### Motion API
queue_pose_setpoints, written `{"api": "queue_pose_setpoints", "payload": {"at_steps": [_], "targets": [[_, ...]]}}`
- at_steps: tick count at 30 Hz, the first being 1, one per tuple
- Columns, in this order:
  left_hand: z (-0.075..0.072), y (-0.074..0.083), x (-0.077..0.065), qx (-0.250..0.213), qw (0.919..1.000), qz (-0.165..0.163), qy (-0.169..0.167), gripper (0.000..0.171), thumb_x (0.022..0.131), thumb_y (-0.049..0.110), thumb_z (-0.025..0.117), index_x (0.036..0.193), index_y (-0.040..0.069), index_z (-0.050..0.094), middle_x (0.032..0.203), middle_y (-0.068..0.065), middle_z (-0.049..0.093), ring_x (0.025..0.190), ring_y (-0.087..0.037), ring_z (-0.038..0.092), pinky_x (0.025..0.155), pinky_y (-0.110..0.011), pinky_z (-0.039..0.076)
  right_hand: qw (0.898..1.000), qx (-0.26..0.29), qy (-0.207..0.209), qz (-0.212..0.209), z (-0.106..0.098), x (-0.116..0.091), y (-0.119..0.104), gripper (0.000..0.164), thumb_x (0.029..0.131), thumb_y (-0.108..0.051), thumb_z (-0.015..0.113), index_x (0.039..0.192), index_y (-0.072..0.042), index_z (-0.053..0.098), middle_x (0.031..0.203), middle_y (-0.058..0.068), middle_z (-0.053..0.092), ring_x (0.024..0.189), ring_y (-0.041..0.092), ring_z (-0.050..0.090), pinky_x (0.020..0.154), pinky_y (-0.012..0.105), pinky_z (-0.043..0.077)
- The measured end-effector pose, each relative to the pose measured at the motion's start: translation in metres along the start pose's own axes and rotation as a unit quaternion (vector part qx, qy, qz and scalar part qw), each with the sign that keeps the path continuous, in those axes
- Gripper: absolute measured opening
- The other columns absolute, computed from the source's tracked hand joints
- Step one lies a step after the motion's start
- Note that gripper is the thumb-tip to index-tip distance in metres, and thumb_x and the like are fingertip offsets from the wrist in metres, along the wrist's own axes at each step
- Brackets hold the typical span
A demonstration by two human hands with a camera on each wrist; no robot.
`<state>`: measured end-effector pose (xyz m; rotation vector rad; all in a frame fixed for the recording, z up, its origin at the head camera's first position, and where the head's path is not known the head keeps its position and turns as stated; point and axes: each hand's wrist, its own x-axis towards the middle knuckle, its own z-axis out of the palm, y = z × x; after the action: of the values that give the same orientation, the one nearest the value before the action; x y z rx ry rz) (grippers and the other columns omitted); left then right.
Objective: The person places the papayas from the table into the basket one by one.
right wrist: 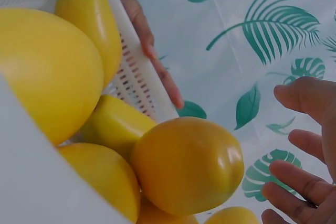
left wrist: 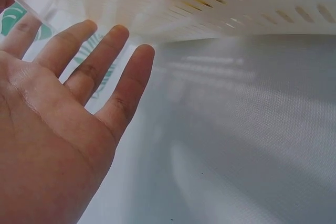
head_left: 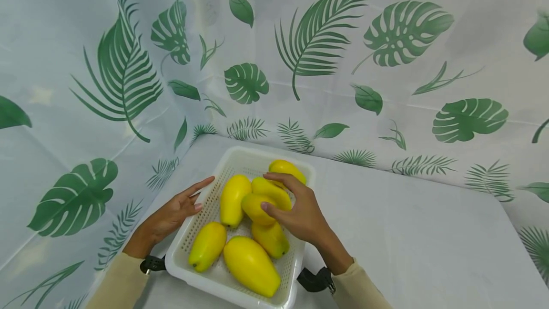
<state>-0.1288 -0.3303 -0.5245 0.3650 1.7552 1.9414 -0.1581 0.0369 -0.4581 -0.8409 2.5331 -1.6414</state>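
Several yellow papayas lie in a white perforated plastic basket [head_left: 231, 294]. Among them, one rounder papaya [head_left: 259, 209] rests on top of others near the middle, and it shows large in the right wrist view as a papaya [right wrist: 189, 166]. My right hand [head_left: 300, 209] hovers over this pile with thumb and fingers spread; in the right wrist view the hand [right wrist: 310, 156] appears apart from the fruit. Along the basket's left side is my left hand [head_left: 176, 211], fingers extended. In the left wrist view, that hand [left wrist: 58, 114] has its palm showing and its fingertips close to the basket wall [left wrist: 173, 14]; contact is unclear.
The basket stands on a white table [head_left: 407, 237], near its left side. Behind and to the left hangs a white curtain [head_left: 317, 123] with green leaf prints. Another papaya [head_left: 287, 170] lies at the basket's far right corner.
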Motion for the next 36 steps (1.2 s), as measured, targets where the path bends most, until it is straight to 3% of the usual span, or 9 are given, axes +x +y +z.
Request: {"api": "queue_pose_setpoints", "payload": {"at_steps": [7,13,16,21,24,31,36], "targets": [[0.001,0.001,0.001,0.020,0.9997,-0.003,0.012,0.068,0.114,0.009,0.043,0.172,0.031,0.015,0.180,-0.011,0.017,0.149,-0.013,0.050,0.112,-0.036,0.055,1.000,-0.011,0.016,0.012,-0.006,-0.009,0.002,0.058,0.092,-0.030,0.084,0.145,-0.033,0.061,0.147,-0.013,0.064,0.146,0.022,0.054,0.123,0.065,0.038],[0.004,0.008,-0.001,0.105,0.9928,-0.024,0.053,0.065,0.114,0.018,0.048,0.171,0.036,0.022,0.179,-0.002,0.019,0.157,-0.010,0.035,0.124,-0.060,0.039,0.999,-0.035,0.030,0.025,-0.013,-0.016,-0.001,0.060,0.090,-0.031,0.085,0.145,-0.037,0.060,0.147,-0.018,0.063,0.146,0.019,0.052,0.124,0.065,0.037],[0.005,0.012,-0.002,0.142,0.9871,-0.032,0.066,0.064,0.113,0.020,0.050,0.170,0.037,0.025,0.178,0.000,0.023,0.159,-0.019,0.033,0.124,-0.062,0.038,0.998,-0.044,0.037,0.030,-0.016,-0.020,0.000,0.061,0.090,-0.032,0.085,0.146,-0.037,0.060,0.147,-0.017,0.062,0.145,0.020,0.053,0.122,0.066,0.038],[0.007,0.018,-0.004,0.181,0.9809,-0.024,0.067,0.064,0.113,0.019,0.051,0.170,0.032,0.025,0.176,-0.007,0.028,0.156,-0.038,0.039,0.116,-0.054,0.051,0.997,-0.052,0.044,0.046,-0.022,-0.026,0.002,0.063,0.090,-0.035,0.085,0.147,-0.036,0.060,0.150,-0.013,0.060,0.146,0.023,0.052,0.120,0.069,0.039],[0.010,0.023,-0.005,0.217,0.9730,-0.015,0.077,0.064,0.112,0.018,0.053,0.170,0.028,0.027,0.174,-0.012,0.034,0.151,-0.046,0.043,0.110,-0.059,0.054,0.996,-0.054,0.050,0.056,-0.025,-0.030,0.004,0.065,0.090,-0.034,0.086,0.148,-0.035,0.059,0.151,-0.010,0.059,0.146,0.026,0.052,0.119,0.071,0.039],[0.023,0.041,-0.014,0.337,0.9324,-0.029,0.126,0.062,0.110,0.029,0.059,0.168,0.026,0.035,0.170,-0.016,0.040,0.144,-0.052,0.050,0.098,-0.064,0.059,0.994,-0.060,0.058,0.070,-0.032,-0.036,0.007,0.070,0.090,-0.031,0.086,0.153,-0.033,0.054,0.157,-0.009,0.055,0.151,0.026,0.047,0.121,0.070,0.037],[0.031,0.056,-0.019,0.368,0.9185,-0.033,0.142,0.063,0.111,0.032,0.058,0.168,0.024,0.034,0.169,-0.021,0.040,0.138,-0.053,0.056,0.097,-0.063,0.060,0.992,-0.069,0.060,0.083,-0.035,-0.040,0.007,0.074,0.090,-0.033,0.085,0.155,-0.040,0.049,0.161,-0.010,0.051,0.153,0.028,0.044,0.120,0.075,0.035]]}}
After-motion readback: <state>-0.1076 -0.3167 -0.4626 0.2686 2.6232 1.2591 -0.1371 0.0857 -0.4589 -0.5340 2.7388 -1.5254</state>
